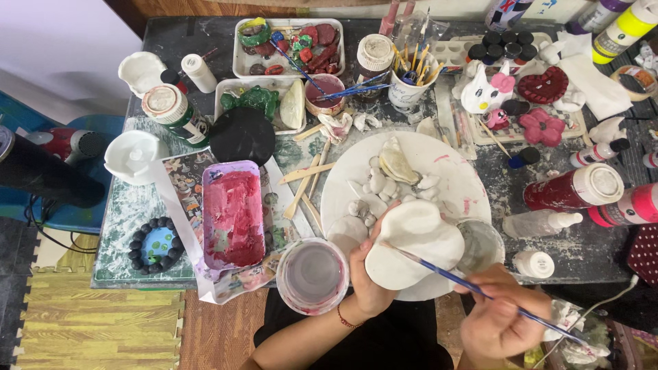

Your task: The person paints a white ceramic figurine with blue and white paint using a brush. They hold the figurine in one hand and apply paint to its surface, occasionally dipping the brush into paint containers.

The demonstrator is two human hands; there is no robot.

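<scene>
The left hand (pixel 370 274) held a white plaster shape (pixel 415 243) low over the front of the desk (pixel 589 247), with its fingers curled round the shape's near edge. The right hand (pixel 500 322) was closed round a thin brush (pixel 473 288) with a blue handle, and the brush tip touched the top of the plaster shape.

Behind the shape lay a big round white plate (pixel 452 171) with a heap of small white pieces on it. Just left of the left hand stood a clear cup of cloudy pink water (pixel 312 275). Left of that sat a tray smeared with red and pink paint (pixel 233 214), and a ring of dark beads around a blue middle (pixel 156 245).

On the right side lay one red paint bottle with a white cap (pixel 574 186) on its side, and a pink bottle (pixel 627 205) just beside it. Near them lay a clear bottle with a white cap (pixel 541 223). At the back right corner stood a yellow bottle (pixel 624 31).

At the back were two white trays. One tray (pixel 288 46) held red, green and blue painted pieces. The other (pixel 260 103) held a green piece. A white cup (pixel 409 85) was full of brushes. Near it stood one white cat figure with a pink bow (pixel 485 92), one red heart (pixel 543 85) and one pink flower (pixel 541 127). A black round lid (pixel 242 136) lay near the trays.
</scene>
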